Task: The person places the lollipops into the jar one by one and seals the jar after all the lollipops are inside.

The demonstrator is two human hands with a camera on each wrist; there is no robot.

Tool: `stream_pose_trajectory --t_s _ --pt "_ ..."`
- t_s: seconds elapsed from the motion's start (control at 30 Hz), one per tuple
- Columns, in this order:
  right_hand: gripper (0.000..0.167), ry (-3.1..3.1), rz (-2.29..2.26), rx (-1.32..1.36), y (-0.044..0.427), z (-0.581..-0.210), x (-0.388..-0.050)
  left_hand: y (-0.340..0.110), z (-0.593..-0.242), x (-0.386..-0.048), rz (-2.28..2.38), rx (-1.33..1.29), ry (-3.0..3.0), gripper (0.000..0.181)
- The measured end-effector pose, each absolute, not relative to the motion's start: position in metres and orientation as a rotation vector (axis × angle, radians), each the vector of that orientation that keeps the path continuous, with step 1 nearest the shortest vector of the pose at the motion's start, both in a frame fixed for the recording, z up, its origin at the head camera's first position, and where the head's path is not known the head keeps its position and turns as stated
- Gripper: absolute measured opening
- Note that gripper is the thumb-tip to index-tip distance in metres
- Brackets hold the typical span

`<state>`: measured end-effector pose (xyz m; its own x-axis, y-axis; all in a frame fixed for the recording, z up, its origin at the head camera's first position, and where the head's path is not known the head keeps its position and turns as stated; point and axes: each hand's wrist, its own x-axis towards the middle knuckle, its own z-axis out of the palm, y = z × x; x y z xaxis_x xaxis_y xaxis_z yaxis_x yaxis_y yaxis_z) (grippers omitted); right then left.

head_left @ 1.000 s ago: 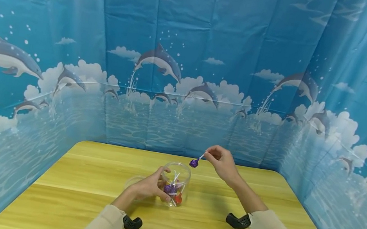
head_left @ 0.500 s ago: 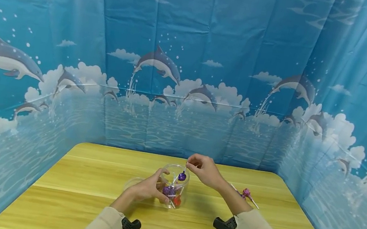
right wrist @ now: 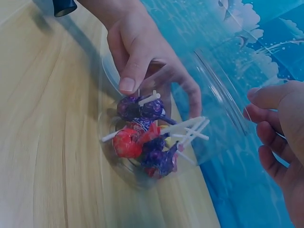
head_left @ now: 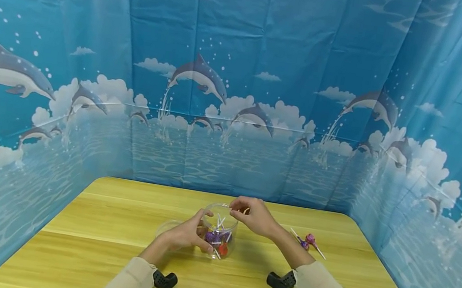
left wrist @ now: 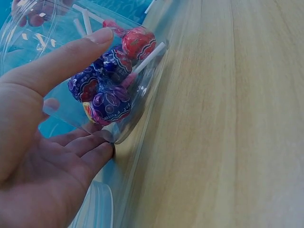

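A clear plastic jar (head_left: 233, 228) stands on the table, its top uncovered. Purple-wrapped lollipops (left wrist: 111, 104) and a red lollipop (right wrist: 127, 143) lie in its bottom, white sticks poking in different directions. My left hand (head_left: 185, 234) grips the jar from its left side, thumb in front and fingers behind, as the left wrist view shows. At the jar's right rim is my right hand (head_left: 256, 217), its fingers loosely bent. From the right wrist view, nothing shows between the right thumb and fingers.
A clear round lid (head_left: 168, 227) lies left of the jar, partly behind the left hand. Right of the right forearm, a pink lollipop (head_left: 311, 239) and a purple lollipop (head_left: 304, 245) lie on the yellow wood-grain table (head_left: 108, 245). A dolphin-print curtain (head_left: 228, 163) surrounds the table.
My right hand has carried a purple lollipop leftward to the jar's mouth and let it drop inside. The left hand has kept its hold on the jar.
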<state>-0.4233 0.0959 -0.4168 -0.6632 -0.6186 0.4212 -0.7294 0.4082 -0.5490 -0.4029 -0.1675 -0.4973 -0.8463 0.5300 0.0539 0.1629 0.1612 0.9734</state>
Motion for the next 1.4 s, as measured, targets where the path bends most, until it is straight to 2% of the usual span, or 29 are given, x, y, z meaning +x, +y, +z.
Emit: stream_pose_trajectory --t_s 0.6,1.4 --pt "0.013 -2.544 1.085 1.085 0.138 -0.413 -0.421 -0.167 -0.498 -0.402 1.752 0.683 2.127 0.099" --pt "0.013 -2.564 0.948 0.838 0.243 -0.421 -0.419 -0.167 -0.498 -0.401 1.726 0.665 2.156 0.102"
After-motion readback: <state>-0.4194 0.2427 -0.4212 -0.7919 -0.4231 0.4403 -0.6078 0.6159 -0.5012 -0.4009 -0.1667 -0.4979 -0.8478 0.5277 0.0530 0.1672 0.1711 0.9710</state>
